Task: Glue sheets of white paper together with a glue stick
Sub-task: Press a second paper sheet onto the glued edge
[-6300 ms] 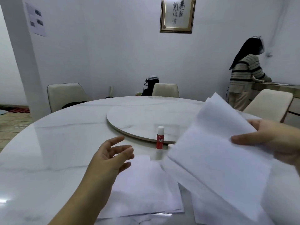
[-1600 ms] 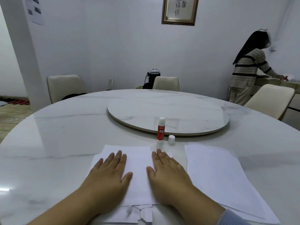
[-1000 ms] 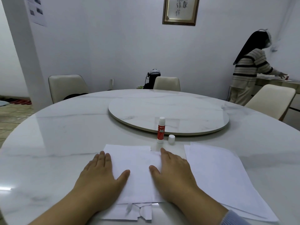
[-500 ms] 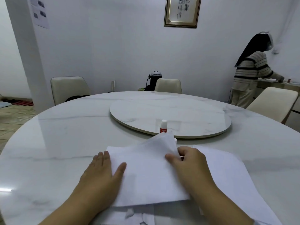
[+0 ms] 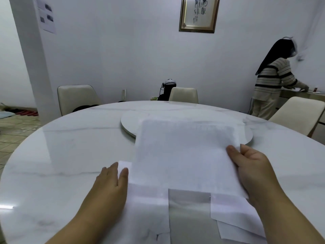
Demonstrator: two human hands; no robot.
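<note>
The round marble worktop [image 5: 66,155] fills most of the view, glossy and veined, with a raised turntable [image 5: 129,123] at its middle. Pale chairs [image 5: 77,96] stand around its far edge, and beyond the right side a person in a striped top [image 5: 272,80] bends over a counter by the wall. A framed calligraphy piece [image 5: 198,13] hangs high on that wall.

Over the near half of the worktop a large white sheet [image 5: 184,155] is held up off the surface, spread wide and tilted toward the camera, hiding the near part of the turntable and whatever stands behind it. The right hand [image 5: 253,166] has its grip clamped on this sheet's right edge, thumb on the near face and the other fingers behind the paper.

Below it, a left stack of paper [image 5: 147,213] lies flat on the worktop, its lower edge creased and a little torn. The left hand [image 5: 110,187] rests palm down on this stack's left margin, fingers together and stretched out, its grip apart and holding nothing, only pressing the paper. A second stack of sheets [image 5: 233,217] lies to the right, fanned unevenly, with a bare strip of worktop between the two stacks.
</note>
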